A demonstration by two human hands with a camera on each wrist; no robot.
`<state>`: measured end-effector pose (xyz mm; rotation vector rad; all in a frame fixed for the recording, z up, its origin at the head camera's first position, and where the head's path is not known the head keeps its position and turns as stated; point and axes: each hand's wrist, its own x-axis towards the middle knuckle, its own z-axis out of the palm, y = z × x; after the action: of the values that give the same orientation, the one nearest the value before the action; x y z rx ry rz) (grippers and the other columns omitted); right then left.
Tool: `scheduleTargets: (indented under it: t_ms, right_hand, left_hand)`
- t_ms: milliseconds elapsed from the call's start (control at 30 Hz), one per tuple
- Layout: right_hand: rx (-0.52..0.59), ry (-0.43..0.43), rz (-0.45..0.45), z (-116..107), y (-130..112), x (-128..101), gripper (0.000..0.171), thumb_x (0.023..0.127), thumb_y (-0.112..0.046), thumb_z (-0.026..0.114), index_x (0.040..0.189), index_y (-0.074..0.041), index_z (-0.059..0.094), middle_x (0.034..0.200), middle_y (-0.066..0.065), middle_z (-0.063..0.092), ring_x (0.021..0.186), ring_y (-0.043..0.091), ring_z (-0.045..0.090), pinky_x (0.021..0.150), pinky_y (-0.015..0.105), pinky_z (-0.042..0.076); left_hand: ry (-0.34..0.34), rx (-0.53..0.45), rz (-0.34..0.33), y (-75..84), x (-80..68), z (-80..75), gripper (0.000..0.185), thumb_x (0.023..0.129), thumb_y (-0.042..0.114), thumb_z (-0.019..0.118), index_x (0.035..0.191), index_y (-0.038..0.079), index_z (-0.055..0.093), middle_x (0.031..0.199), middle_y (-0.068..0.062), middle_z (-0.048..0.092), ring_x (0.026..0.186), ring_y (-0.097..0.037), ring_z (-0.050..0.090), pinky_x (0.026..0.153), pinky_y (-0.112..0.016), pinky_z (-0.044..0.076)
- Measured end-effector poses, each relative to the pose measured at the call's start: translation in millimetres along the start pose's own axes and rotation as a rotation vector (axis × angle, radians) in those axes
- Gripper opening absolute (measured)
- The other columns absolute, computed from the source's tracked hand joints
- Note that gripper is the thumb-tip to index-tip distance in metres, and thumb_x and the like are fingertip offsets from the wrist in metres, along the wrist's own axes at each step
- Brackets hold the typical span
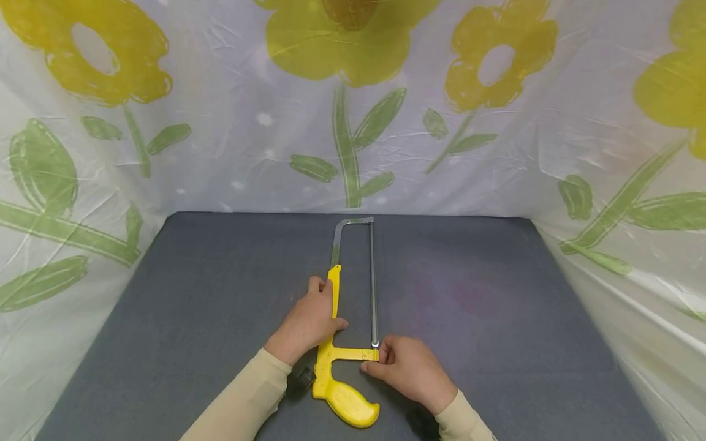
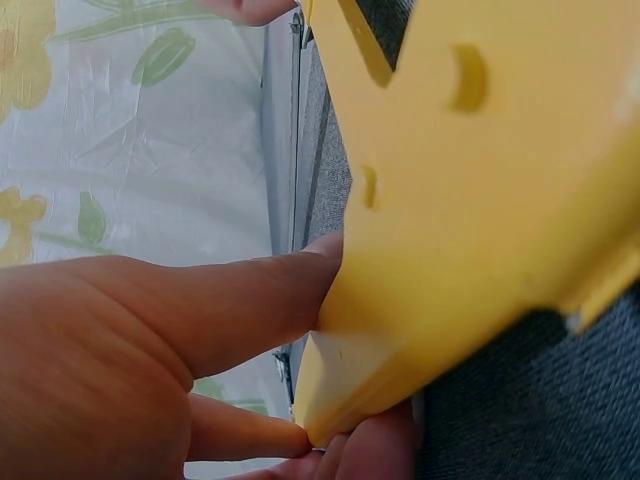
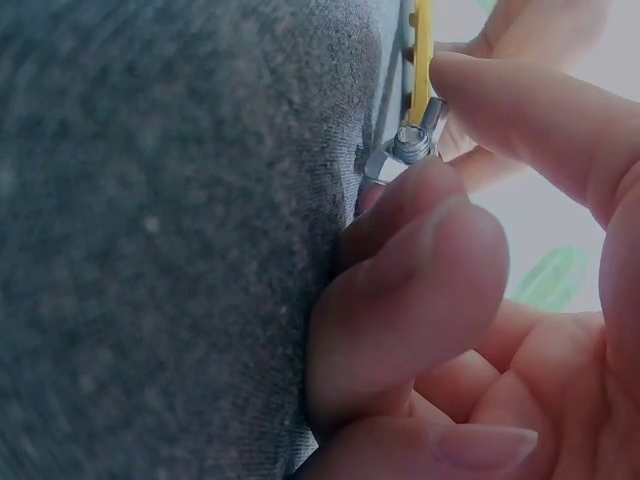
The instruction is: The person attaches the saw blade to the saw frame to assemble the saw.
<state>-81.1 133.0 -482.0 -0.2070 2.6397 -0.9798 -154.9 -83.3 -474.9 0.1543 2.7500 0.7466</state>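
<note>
A hacksaw [image 1: 349, 401] with a yellow handle and frame lies on the dark grey cloth, handle toward me. Its silver front bow [image 1: 337, 242] points away, and the blade [image 1: 373, 285] runs along the right side. My left hand [image 1: 310, 321] grips the yellow frame ahead of the handle; in the left wrist view its thumb lies on one side and fingers wrap the edge. Down at the blade's near end, my right hand [image 1: 410, 370] pinches at a wing nut [image 3: 410, 148] on a threaded bolt, with thumb and curled forefinger at its wings.
Dark grey cloth [image 1: 496, 343] covers the table. A white sheet [image 1: 231, 141] printed with yellow flowers and green leaves hangs along the back and both sides. A black device [image 1: 300, 378] sits by the left wrist.
</note>
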Motion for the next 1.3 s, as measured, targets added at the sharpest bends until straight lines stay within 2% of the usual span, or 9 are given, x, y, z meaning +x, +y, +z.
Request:
scheduleTargets:
  t_ms: [800,1300]
  right_hand:
    - [-0.014,-0.027,-0.101,-11,7,2,0.023,0.092,-0.036,0.081,0.079,-0.025,0.065,0.064,-0.011,0.052,0.054,0.006,0.044,0.051,0.025,0.034]
    - [0.083,-0.053,-0.094,-12,10,0,0.017,0.093,-0.032,0.081,0.091,-0.021,0.069,0.066,-0.009,0.056,0.053,0.005,0.047,0.051,0.024,0.038]
  left_hand:
    - [0.009,0.007,0.003,-1.0,1.1,-0.3,0.1,0.091,0.027,0.09,0.168,-0.002,0.033,0.158,-0.021,0.037,0.073,-0.019,0.06,0.066,-0.03,0.056]
    - [-0.003,0.014,-0.018,0.4,1.4,0.6,0.1,0.092,0.03,0.09,0.168,-0.001,0.032,0.16,-0.02,0.035,0.075,-0.019,0.061,0.067,-0.03,0.057]
